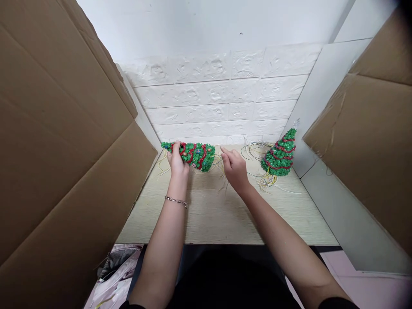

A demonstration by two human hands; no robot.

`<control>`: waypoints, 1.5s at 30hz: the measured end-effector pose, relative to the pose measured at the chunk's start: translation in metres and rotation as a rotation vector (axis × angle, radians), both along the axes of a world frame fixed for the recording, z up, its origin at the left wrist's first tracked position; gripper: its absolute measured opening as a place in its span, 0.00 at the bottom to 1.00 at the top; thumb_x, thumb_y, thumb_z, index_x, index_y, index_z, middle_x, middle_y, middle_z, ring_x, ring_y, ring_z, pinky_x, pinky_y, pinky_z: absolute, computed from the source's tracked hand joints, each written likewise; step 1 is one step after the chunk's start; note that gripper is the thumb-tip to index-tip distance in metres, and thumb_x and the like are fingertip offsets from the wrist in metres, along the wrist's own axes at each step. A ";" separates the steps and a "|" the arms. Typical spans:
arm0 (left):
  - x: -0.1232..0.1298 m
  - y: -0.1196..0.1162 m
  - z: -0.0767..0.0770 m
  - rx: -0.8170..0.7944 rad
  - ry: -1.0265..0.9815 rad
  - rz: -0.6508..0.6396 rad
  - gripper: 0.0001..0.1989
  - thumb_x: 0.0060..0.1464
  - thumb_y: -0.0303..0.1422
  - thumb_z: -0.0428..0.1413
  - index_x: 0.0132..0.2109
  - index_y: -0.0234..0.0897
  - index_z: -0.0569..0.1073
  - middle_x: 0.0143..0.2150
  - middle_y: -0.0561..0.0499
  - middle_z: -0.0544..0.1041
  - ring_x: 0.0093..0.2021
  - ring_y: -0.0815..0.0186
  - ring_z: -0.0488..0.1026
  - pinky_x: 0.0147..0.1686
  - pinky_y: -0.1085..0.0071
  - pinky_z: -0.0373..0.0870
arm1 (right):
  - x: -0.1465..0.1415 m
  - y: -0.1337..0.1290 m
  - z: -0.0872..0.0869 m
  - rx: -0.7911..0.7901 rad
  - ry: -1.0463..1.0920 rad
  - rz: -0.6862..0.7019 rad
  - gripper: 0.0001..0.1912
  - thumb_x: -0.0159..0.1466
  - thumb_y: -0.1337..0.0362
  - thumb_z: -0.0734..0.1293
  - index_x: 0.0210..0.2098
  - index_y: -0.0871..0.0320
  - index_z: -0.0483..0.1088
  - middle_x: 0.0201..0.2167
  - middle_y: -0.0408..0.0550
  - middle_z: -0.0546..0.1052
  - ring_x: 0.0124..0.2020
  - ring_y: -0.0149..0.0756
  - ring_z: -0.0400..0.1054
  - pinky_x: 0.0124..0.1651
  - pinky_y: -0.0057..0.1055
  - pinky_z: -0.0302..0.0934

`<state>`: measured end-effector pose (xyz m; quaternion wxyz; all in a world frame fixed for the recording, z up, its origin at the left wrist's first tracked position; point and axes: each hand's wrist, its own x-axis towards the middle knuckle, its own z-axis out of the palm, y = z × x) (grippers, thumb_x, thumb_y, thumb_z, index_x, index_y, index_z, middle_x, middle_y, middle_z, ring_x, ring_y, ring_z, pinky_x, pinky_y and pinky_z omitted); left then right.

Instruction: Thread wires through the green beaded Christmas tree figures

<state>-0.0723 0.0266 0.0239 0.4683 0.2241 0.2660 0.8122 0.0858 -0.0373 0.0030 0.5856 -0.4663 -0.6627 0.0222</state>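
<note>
My left hand (177, 161) is wrapped round a small green Christmas tree (200, 156) with red garlands and coloured baubles. The tree lies on its side in the air, tip to the left and base to the right. Thin yellow and dark wires trail from its base. Just right of that base is my right hand (234, 168), its index finger stretched towards the wires and the thumb close to the curled fingers. Whether it pinches a wire cannot be made out. A second green Christmas tree (279, 156) with red garlands and a clear topper stands upright to the right.
Loose wires (268, 180) lie around the standing tree on the pale table (212, 219). Behind is a white brick-patterned wall (219, 92). Large cardboard sheets (64, 128) rise at the left, and more cardboard (367, 141) at the right.
</note>
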 end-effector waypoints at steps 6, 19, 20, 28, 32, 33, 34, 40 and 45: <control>0.005 -0.002 0.000 0.018 0.016 -0.001 0.15 0.34 0.32 0.64 0.28 0.36 0.65 0.25 0.58 0.69 0.23 0.74 0.66 0.26 0.75 0.64 | 0.000 0.000 -0.002 0.079 0.034 -0.019 0.06 0.60 0.64 0.64 0.31 0.58 0.73 0.22 0.42 0.66 0.23 0.28 0.59 0.29 0.27 0.56; 0.012 -0.008 0.004 0.096 0.097 -0.100 0.13 0.36 0.34 0.64 0.29 0.35 0.69 0.25 0.56 0.71 0.23 0.75 0.67 0.25 0.77 0.64 | 0.001 0.004 -0.005 -0.028 0.018 -0.029 0.08 0.61 0.64 0.62 0.31 0.57 0.72 0.23 0.43 0.65 0.24 0.30 0.58 0.31 0.27 0.55; 0.012 -0.008 0.004 0.104 0.095 -0.103 0.13 0.36 0.34 0.64 0.28 0.35 0.69 0.25 0.56 0.71 0.23 0.75 0.67 0.26 0.77 0.64 | 0.001 0.004 -0.005 -0.026 0.009 -0.032 0.08 0.61 0.64 0.62 0.31 0.58 0.72 0.23 0.43 0.65 0.25 0.30 0.58 0.31 0.27 0.55; 0.014 -0.010 0.005 0.101 0.093 -0.106 0.11 0.37 0.31 0.63 0.28 0.35 0.68 0.24 0.57 0.69 0.21 0.77 0.65 0.23 0.79 0.62 | -0.002 0.002 -0.009 -0.054 -0.126 -0.001 0.10 0.63 0.64 0.58 0.32 0.58 0.70 0.28 0.47 0.68 0.28 0.32 0.62 0.34 0.29 0.57; 0.016 -0.010 0.005 0.088 0.098 -0.115 0.12 0.37 0.32 0.63 0.29 0.35 0.68 0.24 0.57 0.69 0.21 0.77 0.64 0.22 0.78 0.62 | -0.004 0.001 -0.009 0.010 -0.082 0.060 0.14 0.65 0.68 0.51 0.43 0.60 0.64 0.36 0.50 0.71 0.39 0.34 0.64 0.42 0.30 0.58; 0.016 -0.010 0.005 0.087 0.098 -0.113 0.12 0.37 0.32 0.63 0.29 0.35 0.68 0.24 0.57 0.70 0.21 0.77 0.65 0.22 0.78 0.62 | -0.005 0.001 -0.009 0.025 -0.050 0.050 0.14 0.64 0.69 0.50 0.44 0.61 0.63 0.37 0.51 0.71 0.40 0.34 0.64 0.42 0.30 0.58; 0.016 -0.010 0.005 0.089 0.099 -0.107 0.12 0.37 0.32 0.63 0.29 0.35 0.68 0.24 0.57 0.70 0.21 0.76 0.65 0.22 0.78 0.62 | -0.006 0.002 -0.009 0.031 -0.016 0.030 0.13 0.64 0.70 0.50 0.43 0.61 0.62 0.36 0.51 0.71 0.39 0.34 0.65 0.41 0.30 0.58; 0.015 -0.006 0.000 0.071 0.091 -0.035 0.13 0.37 0.33 0.63 0.29 0.36 0.67 0.26 0.56 0.70 0.24 0.75 0.67 0.27 0.76 0.65 | -0.003 0.008 -0.014 0.015 -0.068 0.005 0.09 0.64 0.67 0.55 0.33 0.59 0.66 0.30 0.48 0.71 0.33 0.33 0.65 0.38 0.30 0.59; 0.015 -0.006 0.001 0.068 0.077 -0.016 0.13 0.36 0.32 0.63 0.29 0.36 0.67 0.26 0.57 0.69 0.24 0.74 0.67 0.27 0.75 0.65 | 0.000 0.007 -0.016 0.018 -0.264 -0.047 0.12 0.64 0.67 0.55 0.35 0.58 0.70 0.31 0.50 0.69 0.33 0.33 0.63 0.36 0.28 0.58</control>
